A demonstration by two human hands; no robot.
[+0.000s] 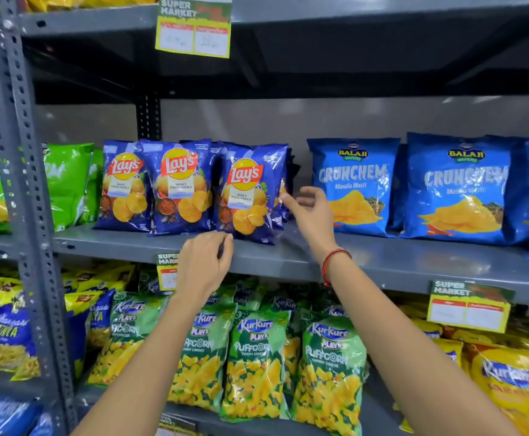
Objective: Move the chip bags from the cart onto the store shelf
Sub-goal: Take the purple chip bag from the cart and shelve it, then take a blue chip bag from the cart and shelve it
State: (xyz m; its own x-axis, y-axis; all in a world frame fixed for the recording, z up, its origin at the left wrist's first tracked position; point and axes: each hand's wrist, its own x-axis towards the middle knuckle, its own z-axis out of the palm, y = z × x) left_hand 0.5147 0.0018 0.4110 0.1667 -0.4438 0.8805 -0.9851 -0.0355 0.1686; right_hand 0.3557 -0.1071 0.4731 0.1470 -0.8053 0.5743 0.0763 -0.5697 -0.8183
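Note:
Three dark blue Lay's chip bags stand upright in a row on the grey middle shelf, with more bags behind them. The rightmost Lay's bag leans a little forward. My left hand hovers at the shelf's front edge just below that bag, its fingers loosely curled and holding nothing. My right hand is beside the bag's right edge, fingers spread, the fingertips close to the bags behind it. The cart is out of view.
Light blue Balaji Crunchem bags fill the shelf to the right, green bags to the left. Kurkure Puffcorn bags crowd the shelf below. Price tags hang off shelf edges. A perforated steel upright stands on the left.

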